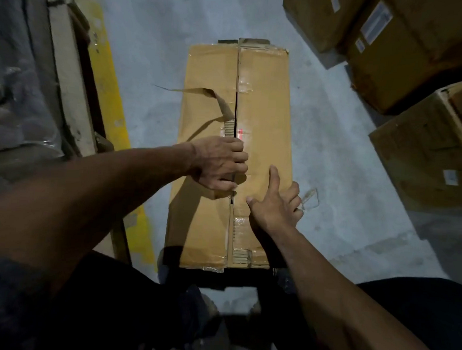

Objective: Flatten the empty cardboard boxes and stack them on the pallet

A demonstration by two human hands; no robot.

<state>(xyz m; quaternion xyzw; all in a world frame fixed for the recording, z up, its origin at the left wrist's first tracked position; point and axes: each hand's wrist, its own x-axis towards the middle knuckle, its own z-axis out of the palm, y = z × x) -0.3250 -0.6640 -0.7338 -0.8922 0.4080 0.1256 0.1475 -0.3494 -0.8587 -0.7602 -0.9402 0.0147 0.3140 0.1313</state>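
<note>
A long brown cardboard box (265, 117) stands on the grey floor in front of me, its two top flaps meeting at a centre seam. A strip of brown tape (220, 104) is peeled up and curls off the left flap. My left hand (219, 163) grips the edge of the left flap at the seam, fingers curled into the gap. My right hand (276, 201) rests on the right flap with the index finger and thumb stretched out flat.
Several closed cardboard boxes (407, 50) are piled at the right. A yellow floor line (108, 96) runs along the left, beside a wooden pallet edge (67, 67) carrying plastic-wrapped goods (18, 83). My legs (126, 308) are at the bottom.
</note>
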